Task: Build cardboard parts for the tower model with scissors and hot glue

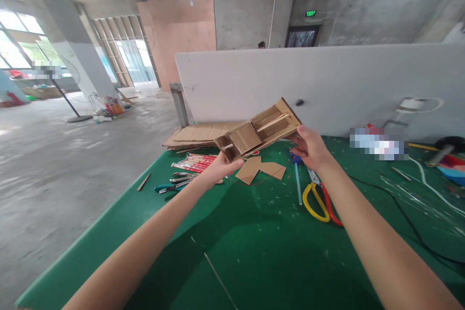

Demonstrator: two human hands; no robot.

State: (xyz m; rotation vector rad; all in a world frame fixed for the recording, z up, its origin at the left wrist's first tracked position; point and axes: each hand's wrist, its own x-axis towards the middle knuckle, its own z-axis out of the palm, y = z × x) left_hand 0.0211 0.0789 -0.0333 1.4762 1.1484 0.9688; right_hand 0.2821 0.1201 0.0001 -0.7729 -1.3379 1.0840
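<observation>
White partition (pixel 308 72): stood behind the work area, as pale backdrop;
Green table (pixel 272 252): spread beneath both forearms; bore tools, cut cardboard and scattered scraps;
Cardboard box (pixel 263 121): held aloft over the table between two hands, right end higher; open-topped and divided crosswise, with a cardboard panel (pixel 247 136) over the middle part; looked thin-walled, so probably called for light, even pressure at the ends, never a squeeze at mid-length;
Scissors (pixel 317 185): lay on the table, yellow and red handles nearward, partly behind the right forearm;
Left hand (pixel 220 172): grasped the lower end of the box, thumb at the near edge, other fingers largely hidden; likely best used as a cradle, bearing weight from beneath;
Right hand (pixel 308 147): grasped the raised end at its near corner, fingers curled; seemed best suited to setting the tilt, without twisting against the left;
Flat cardboard pieces (pixel 249 170): lay below the box, apart from it;
Wooden sticks (pixel 274 122): rested lengthwise in the right compartment; glued or loose, impossible to tell; if loose, probably safer under a gentler slope.
</observation>
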